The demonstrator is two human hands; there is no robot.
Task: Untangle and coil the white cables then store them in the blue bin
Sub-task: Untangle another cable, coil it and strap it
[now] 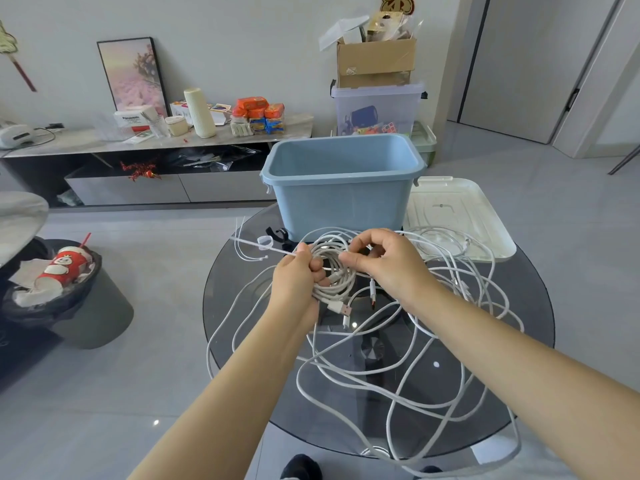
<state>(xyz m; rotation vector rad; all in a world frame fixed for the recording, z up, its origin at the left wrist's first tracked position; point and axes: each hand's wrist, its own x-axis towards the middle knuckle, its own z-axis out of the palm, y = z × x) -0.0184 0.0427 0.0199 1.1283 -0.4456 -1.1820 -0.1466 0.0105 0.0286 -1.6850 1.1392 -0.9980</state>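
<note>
A small coil of white cable (333,271) hangs above the round glass table (242,306), with a USB plug (341,309) dangling below it. My left hand (298,275) grips the coil's left side. My right hand (384,261) pinches the coil's upper right side. Loose tangled white cables (381,368) sprawl over the table beneath both forearms. The open blue bin (343,188) stands at the table's far edge, with nothing visible inside.
A white lid (460,216) lies right of the bin with another cable on it. White cable ties (249,244) lie left of the bin. A full waste bin (69,289) stands on the floor to the left. A low cabinet and stacked boxes line the wall.
</note>
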